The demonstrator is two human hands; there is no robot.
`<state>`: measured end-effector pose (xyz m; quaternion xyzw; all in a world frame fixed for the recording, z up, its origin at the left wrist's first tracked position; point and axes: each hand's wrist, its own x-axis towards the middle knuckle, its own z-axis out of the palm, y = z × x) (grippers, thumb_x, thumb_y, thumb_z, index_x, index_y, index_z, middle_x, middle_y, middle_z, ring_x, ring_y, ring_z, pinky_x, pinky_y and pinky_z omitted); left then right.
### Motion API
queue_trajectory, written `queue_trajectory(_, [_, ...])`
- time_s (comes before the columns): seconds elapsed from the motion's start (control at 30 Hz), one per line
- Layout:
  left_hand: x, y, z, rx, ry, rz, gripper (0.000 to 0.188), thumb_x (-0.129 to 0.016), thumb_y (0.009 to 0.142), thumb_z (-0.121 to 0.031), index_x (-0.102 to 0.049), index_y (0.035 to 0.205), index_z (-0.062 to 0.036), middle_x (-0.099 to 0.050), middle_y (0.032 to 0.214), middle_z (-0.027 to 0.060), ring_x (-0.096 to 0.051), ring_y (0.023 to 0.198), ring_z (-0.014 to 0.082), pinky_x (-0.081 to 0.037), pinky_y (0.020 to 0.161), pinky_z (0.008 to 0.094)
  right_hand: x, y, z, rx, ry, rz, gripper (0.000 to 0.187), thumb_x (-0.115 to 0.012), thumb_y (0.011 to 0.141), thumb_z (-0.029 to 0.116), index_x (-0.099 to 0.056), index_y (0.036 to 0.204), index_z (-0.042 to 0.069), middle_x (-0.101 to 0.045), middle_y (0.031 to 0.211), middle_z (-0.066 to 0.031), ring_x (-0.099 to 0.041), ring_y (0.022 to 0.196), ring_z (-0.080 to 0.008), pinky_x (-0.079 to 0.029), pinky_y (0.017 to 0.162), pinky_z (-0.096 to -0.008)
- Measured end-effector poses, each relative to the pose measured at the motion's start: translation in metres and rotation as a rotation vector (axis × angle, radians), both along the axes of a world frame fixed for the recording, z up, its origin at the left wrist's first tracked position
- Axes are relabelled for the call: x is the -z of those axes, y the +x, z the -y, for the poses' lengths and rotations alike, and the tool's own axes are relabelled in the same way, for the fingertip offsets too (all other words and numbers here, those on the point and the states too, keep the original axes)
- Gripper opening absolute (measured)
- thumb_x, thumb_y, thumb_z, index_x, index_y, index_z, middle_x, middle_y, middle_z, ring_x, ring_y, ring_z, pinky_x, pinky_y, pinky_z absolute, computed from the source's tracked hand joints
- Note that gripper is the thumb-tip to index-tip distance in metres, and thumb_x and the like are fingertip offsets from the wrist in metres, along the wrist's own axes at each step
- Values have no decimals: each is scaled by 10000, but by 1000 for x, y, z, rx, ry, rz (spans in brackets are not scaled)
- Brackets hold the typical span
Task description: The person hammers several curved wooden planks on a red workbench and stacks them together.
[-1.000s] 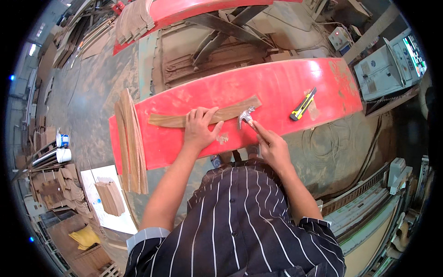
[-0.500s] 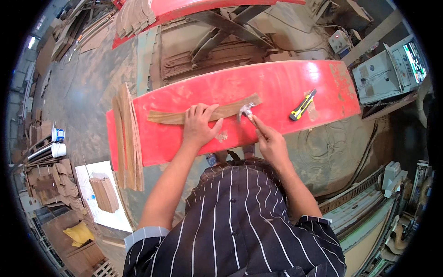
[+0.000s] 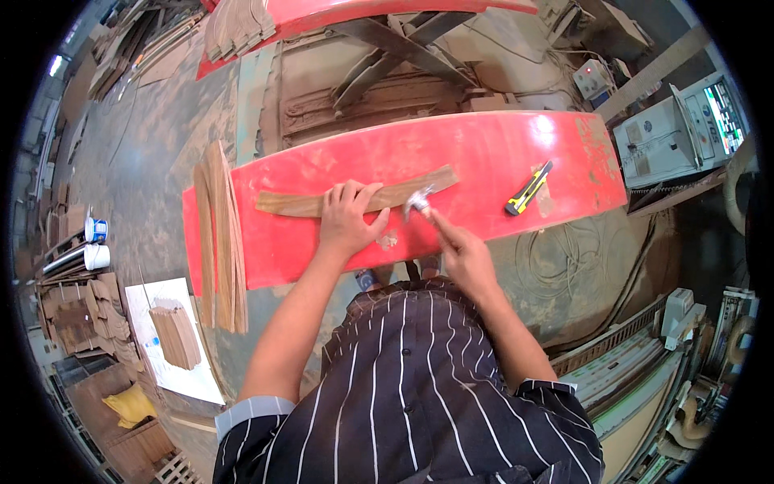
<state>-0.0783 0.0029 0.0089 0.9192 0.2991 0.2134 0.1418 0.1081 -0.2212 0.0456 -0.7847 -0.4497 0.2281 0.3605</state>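
Observation:
A curved brown wooden strip lies across the red tabletop. My left hand bears down on its middle part, fingers over the far edge and thumb spread on the near side. In my right hand is a claw hammer, gripped by its handle. The hammer's metal head is blurred and overlaps the strip's near edge; whether it touches the strip I cannot tell. To the right of the strip rests a yellow-and-black utility knife.
Several long wooden strips lie across the table's left end, overhanging it. Cut wooden pieces sit on a white sheet at lower left. Beyond the table stands a scissor lift. A cable coils on the floor.
The hammer head has shifted slightly left and toward me, now blurred, and my right hand has moved with it. My left hand and the wooden strip have stayed put.

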Motion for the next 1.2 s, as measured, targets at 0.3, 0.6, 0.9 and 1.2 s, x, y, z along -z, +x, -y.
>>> queue_trajectory(0.3, [-2, 1, 0, -1, -2, -20, 534, -880, 930, -389, -781, 1415, -190, -667, 1250, 55, -624, 1256, 317, -495, 1131, 508, -4, 1, -10, 230, 15, -84, 525, -715, 1133, 99, -717, 1643, 221, -801, 1240, -311, -826, 1065, -409, -619, 968, -435])
queue_trajectory(0.6, [-4, 2, -2, 7, 19, -27, 524, -884, 922, -382, -794, 1400, -188, -673, 1241, 58, -631, 1246, 310, -495, 1117, 505, -13, -21, -9, -14, -46, -51, 550, -727, 1121, 161, -710, 1645, 327, -777, 1050, -227, -785, 987, -448, -617, 876, -544])
queue_trajectory(0.9, [-2, 1, 1, 9, 11, -16, 519, -880, 918, -381, -792, 1391, -186, -666, 1237, 56, -623, 1248, 305, -497, 1117, 501, -18, 21, -2, 188, -4, -162, 464, -733, 1141, 170, -745, 1605, 191, -823, 1253, -296, -845, 1116, -390, -631, 971, -459])
queue_trajectory(1.2, [-2, 2, 0, 0, 3, -20, 534, -878, 919, -382, -776, 1402, -181, -664, 1252, 59, -621, 1266, 309, -490, 1153, 506, -12, -4, -14, 126, 149, -507, 478, -760, 1170, 190, -704, 1627, 60, -821, 1119, -95, -684, 988, -98, -603, 902, -332])
